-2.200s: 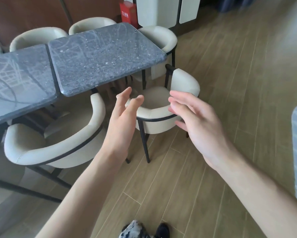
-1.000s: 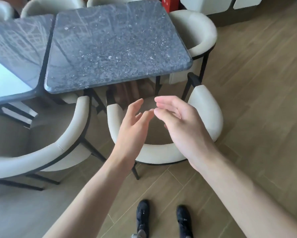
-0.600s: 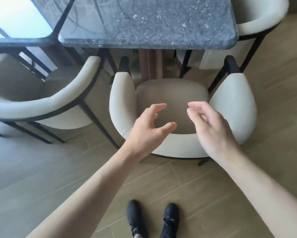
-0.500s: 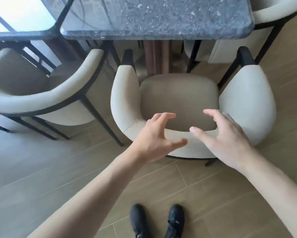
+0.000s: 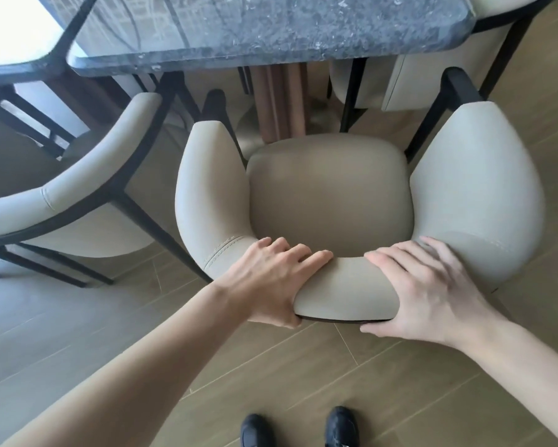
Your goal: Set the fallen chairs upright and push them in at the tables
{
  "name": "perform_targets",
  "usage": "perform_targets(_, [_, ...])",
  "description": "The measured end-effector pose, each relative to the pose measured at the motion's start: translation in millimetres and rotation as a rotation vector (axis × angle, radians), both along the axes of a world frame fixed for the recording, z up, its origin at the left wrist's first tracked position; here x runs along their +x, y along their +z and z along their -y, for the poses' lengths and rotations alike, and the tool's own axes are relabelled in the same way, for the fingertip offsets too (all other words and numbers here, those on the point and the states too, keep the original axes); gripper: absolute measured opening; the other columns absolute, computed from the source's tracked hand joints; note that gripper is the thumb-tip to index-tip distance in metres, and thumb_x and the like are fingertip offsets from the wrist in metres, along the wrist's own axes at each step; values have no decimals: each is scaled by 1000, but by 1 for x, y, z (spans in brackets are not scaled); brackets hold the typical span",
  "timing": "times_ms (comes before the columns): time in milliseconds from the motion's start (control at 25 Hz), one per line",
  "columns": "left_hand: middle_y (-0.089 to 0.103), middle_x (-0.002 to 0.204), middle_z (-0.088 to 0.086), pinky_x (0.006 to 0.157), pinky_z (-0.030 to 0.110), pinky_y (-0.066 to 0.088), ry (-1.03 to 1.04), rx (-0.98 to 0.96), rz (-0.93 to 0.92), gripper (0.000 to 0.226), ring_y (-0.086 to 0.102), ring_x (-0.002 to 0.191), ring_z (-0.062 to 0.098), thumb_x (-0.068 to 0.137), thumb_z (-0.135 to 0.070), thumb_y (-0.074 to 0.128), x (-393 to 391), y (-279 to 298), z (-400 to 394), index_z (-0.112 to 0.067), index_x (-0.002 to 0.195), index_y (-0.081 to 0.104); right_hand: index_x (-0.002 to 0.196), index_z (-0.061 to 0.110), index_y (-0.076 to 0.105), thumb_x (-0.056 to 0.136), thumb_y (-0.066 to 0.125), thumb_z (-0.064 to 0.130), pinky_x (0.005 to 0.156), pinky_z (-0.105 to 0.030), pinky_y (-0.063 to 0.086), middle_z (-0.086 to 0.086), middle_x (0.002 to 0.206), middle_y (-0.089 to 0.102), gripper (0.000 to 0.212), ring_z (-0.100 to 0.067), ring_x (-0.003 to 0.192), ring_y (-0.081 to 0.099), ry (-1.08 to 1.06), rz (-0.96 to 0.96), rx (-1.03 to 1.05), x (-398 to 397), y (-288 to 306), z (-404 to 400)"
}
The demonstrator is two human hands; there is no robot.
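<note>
Head view: my left hand and right hand grip the upright chair by its near backrest; the table lies straight beyond, seat not yet under it.

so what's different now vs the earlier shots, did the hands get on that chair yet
Yes. Both hands came down from open air onto the curved backrest of the cream chair: the left hand and right hand now grip it, fingers over the top, thumbs underneath. The chair stayed upright, its seat short of the dark stone table; the neighbouring chair has not moved.
</note>
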State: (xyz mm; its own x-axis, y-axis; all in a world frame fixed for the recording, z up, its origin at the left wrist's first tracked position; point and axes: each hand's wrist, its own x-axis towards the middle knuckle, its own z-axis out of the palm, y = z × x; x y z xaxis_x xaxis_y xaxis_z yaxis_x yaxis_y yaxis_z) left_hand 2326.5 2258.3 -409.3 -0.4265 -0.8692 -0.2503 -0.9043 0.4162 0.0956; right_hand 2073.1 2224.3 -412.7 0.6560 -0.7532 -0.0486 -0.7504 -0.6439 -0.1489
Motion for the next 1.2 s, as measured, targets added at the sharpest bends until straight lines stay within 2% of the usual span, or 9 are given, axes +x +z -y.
perform_targets(360, [58,125,-13,84,40,54,1,6,-5,99,57,108,24,62,-63,71,-2,5,38,-37,146,26,107,5,73,36,89,64,89,-55,54,-4,102,75,94,-29,90,73,14,-22,7,-5,11,34])
perform_targets(720, [52,140,-21,88,38,52,-25,42,-28,108,52,113,19,61,-67,73,-7,-1,37,-41,152,20,108,8,72,38,85,64,91,-54,52,-3,98,74,90,-29,88,71,-15,-3,-65,-12,1,33])
perform_targets(880, [49,143,-23,96,37,48,-12,56,-49,108,50,119,18,60,-69,72,0,-1,32,-44,151,19,113,13,69,41,80,68,96,-52,47,0,101,70,91,-28,92,67,-30,-13,5,-10,2,30])
perform_targets(1000, [47,144,-21,103,37,42,9,69,-45,108,48,123,17,60,-70,74,-6,-1,29,-45,150,19,126,22,56,47,73,76,109,-49,34,5,115,60,97,-23,108,59,-42,-118,128,-4,9,28])
perform_targets(1120, [44,146,-21,108,36,38,103,188,-144,98,45,129,14,67,-75,67,0,16,36,-49,150,22,137,30,36,60,70,72,120,-48,17,9,132,45,94,-18,128,43,-85,-172,223,6,20,30])
perform_targets(1200, [44,151,-16,111,35,37,272,155,-438,80,44,136,12,83,-68,63,-1,35,35,-44,152,30,141,29,36,71,68,64,119,-48,22,7,140,43,85,-19,133,41,-178,-49,371,15,39,29])
